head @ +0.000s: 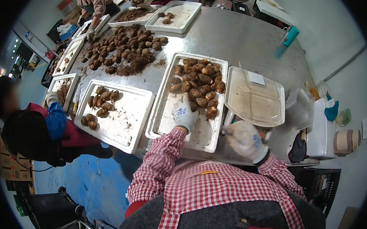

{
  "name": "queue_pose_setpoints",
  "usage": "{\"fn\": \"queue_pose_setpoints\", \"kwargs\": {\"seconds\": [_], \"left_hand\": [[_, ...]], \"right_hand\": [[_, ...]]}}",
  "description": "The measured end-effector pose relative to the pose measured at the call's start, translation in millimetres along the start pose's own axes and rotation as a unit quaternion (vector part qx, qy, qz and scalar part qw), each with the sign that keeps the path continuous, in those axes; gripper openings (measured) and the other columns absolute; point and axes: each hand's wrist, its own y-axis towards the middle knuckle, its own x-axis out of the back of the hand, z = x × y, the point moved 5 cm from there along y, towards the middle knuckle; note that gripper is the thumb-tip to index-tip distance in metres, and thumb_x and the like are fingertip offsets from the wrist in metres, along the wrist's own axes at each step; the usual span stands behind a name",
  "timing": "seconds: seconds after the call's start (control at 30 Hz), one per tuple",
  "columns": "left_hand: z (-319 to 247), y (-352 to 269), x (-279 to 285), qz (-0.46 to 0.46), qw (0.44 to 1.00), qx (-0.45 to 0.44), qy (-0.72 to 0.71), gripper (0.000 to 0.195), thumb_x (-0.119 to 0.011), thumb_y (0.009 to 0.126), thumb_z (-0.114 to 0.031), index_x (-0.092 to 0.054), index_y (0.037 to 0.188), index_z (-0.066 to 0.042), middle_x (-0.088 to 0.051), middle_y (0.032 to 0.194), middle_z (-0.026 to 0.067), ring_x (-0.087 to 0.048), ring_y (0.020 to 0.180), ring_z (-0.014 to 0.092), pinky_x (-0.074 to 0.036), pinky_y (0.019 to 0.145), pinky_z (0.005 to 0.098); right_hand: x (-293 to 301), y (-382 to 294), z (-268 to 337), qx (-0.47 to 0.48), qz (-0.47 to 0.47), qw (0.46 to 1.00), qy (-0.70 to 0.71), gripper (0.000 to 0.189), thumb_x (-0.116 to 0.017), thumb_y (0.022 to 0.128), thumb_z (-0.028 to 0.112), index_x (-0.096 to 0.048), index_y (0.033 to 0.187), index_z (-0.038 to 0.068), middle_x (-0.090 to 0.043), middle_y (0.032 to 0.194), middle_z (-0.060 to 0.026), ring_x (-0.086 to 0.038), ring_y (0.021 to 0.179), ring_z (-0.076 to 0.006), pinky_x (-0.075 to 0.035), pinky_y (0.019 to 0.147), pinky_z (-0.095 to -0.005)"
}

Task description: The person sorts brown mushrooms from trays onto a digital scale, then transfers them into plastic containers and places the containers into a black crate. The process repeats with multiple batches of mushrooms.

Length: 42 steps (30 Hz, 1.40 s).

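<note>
In a white foam tray (155,124) before me lie many brown taro corms (204,78). My left hand (185,114), in a white glove with blue print, rests over the tray at the near edge of the corms, its fingertips against them; whether it grips one is hidden. To the right of the tray is my right hand (245,140), gloved too and slightly blurred, with curled fingers around a small dark object whose kind I cannot tell. A digital scale (264,133) shows partly behind that hand, under a tray with clear plastic containers (261,100).
A second foam tray (133,117) with several corms stands left. Soil-covered corms (126,48) are heaped on the metal table (229,36). A teal bottle (290,36) stands far right. One person (54,122) is at the left; others work across the table.
</note>
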Motion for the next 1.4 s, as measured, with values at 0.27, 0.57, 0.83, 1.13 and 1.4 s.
{"fn": "queue_pose_setpoints", "kwargs": {"seconds": [0.27, 0.57, 0.83, 1.13, 1.4], "left_hand": [[24, -9, -9, 0.283, 0.606, -0.021, -0.743, 0.054, -0.044, 0.103, -0.038, -0.040, 0.142, 0.000, -0.053, 0.132, 0.0205, -0.059, 0.110, 0.031, -0.053, 0.088, 0.0399], [3, -58, 15, 0.406, 0.621, -0.068, -0.667, 0.066, -0.049, 0.098, -0.054, -0.049, 0.135, 0.001, -0.063, 0.120, 0.0124, -0.064, 0.100, 0.021, -0.052, 0.088, 0.0341], [-9, 7, 9, -0.085, 0.951, -0.296, -0.019, 0.038, -0.064, 0.084, -0.010, -0.058, 0.121, -0.007, -0.059, 0.110, 0.0147, -0.057, 0.101, 0.029, -0.047, 0.084, 0.0410], [-11, 45, -27, 0.108, 0.949, -0.224, -0.192, 0.049, -0.069, 0.085, -0.027, -0.056, 0.126, -0.004, -0.057, 0.122, 0.0147, -0.057, 0.111, 0.028, -0.047, 0.091, 0.0388], [-5, -28, -3, 0.405, 0.619, -0.089, -0.667, 0.087, -0.066, 0.089, -0.049, -0.029, 0.150, 0.000, -0.049, 0.140, 0.0151, -0.058, 0.114, 0.021, -0.051, 0.092, 0.0326]], "right_hand": [[-46, 11, -17, -0.146, -0.071, 0.986, 0.041, 0.027, -0.067, 0.084, 0.004, -0.064, 0.110, 0.001, -0.067, 0.098, -0.0146, -0.065, 0.088, -0.0318, -0.052, 0.077, -0.0400], [-65, 58, -5, -0.101, 0.100, 0.990, -0.013, 0.070, -0.072, 0.079, 0.032, -0.047, 0.140, 0.007, -0.053, 0.134, -0.0175, -0.050, 0.121, -0.0352, -0.038, 0.106, -0.0464], [36, 14, -85, -0.301, -0.162, 0.919, -0.194, 0.028, -0.069, 0.084, 0.024, -0.064, 0.102, 0.004, -0.059, 0.089, -0.0149, -0.056, 0.083, -0.0346, -0.043, 0.074, -0.0467], [11, 18, -46, -0.156, -0.145, 0.958, -0.191, 0.021, -0.064, 0.084, 0.012, -0.065, 0.102, 0.001, -0.064, 0.092, -0.0146, -0.061, 0.087, -0.0344, -0.047, 0.078, -0.0440], [-59, 42, -26, -0.160, -0.011, 0.987, 0.005, 0.065, -0.069, 0.082, 0.019, -0.047, 0.142, 0.008, -0.055, 0.128, -0.0215, -0.055, 0.115, -0.0365, -0.043, 0.099, -0.0451]]}}
